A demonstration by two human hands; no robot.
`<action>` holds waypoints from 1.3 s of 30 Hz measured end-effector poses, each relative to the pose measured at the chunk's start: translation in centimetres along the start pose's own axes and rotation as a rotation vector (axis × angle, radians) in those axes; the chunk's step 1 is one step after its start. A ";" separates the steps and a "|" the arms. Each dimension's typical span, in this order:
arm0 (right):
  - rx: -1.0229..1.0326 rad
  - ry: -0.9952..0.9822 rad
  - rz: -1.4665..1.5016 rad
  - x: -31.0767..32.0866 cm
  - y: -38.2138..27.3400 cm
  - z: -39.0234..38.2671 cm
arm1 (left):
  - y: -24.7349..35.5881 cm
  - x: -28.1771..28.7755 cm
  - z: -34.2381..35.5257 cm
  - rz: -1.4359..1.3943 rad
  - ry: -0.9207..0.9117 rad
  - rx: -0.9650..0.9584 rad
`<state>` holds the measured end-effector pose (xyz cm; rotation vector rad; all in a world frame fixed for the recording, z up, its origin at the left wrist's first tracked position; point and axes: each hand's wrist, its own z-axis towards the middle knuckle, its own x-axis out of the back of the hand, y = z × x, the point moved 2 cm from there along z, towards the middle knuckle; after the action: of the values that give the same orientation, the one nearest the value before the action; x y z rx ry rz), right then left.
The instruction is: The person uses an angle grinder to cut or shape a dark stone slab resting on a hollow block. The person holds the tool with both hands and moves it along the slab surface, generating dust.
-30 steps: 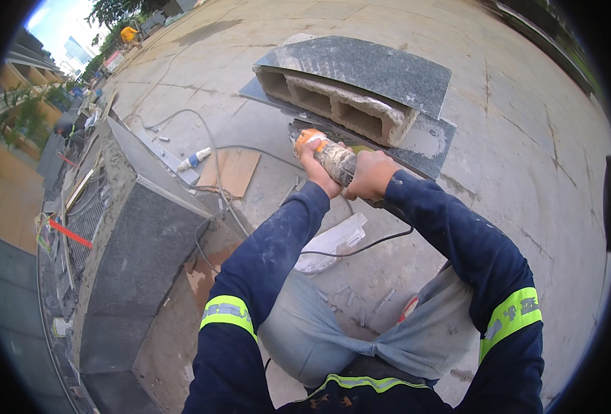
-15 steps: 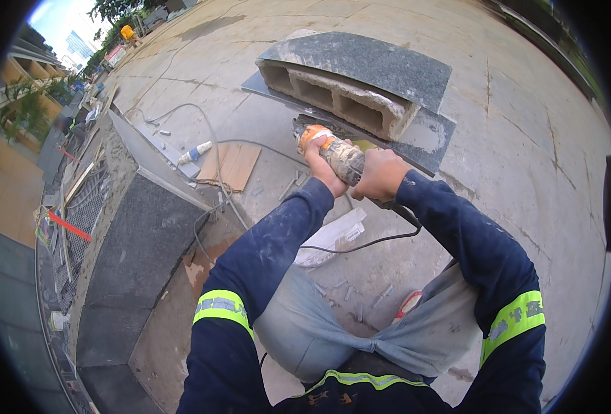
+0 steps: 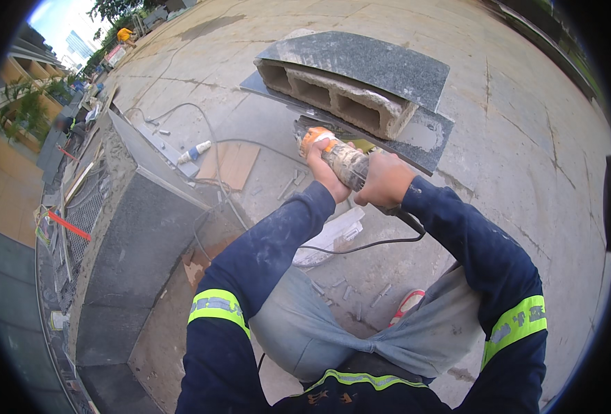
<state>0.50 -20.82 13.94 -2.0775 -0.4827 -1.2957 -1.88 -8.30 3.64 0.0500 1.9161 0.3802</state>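
Both my hands are wrapped round a worn orange and grey angle grinder (image 3: pixel 347 164). My left hand (image 3: pixel 324 169) grips its front near the orange head, and my right hand (image 3: pixel 386 181) closes on the rear of the body, where the black cord (image 3: pixel 360 250) comes out. The grinder's head is at the near edge of a dark stone slab (image 3: pixel 426 138). On that slab lies a hollow concrete block (image 3: pixel 340 103) with its openings facing me. A second grey stone slab (image 3: pixel 360 62) with a curved far edge rests on top of the block. The grinder's disc is hard to make out.
At left stands a low wall faced with dark stone (image 3: pixel 136 255). Cords loop on the pavement past a blue and white plug connector (image 3: pixel 195 152) and a tan tile (image 3: pixel 229 165). A white piece (image 3: pixel 329 238) and small stone offcuts (image 3: pixel 381 295) lie near my legs. A person in orange (image 3: pixel 126 36) is far off.
The grinder stays in both hands at the slab's near edge, shifted very slightly toward me. My right hand and wrist have turned a little. The far person in orange has bent lower.
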 end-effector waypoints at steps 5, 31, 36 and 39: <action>-0.015 -0.023 0.021 0.7 0.0 -1.1 | -0.6 -0.2 -0.4 0.000 0.003 0.015; -0.036 -0.030 0.076 0.2 -0.5 1.6 | 1.1 1.3 2.0 0.010 0.009 -0.030; -0.071 -0.058 0.090 -0.1 -0.7 2.7 | 1.7 1.4 2.4 0.014 -0.002 -0.024; -0.082 -0.054 0.102 -0.4 -0.7 3.7 | 2.1 1.0 2.5 -0.004 -0.006 -0.009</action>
<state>2.32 -17.75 12.66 -2.1800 -0.3468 -1.2211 -0.32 -5.55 2.50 0.0416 1.9083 0.3853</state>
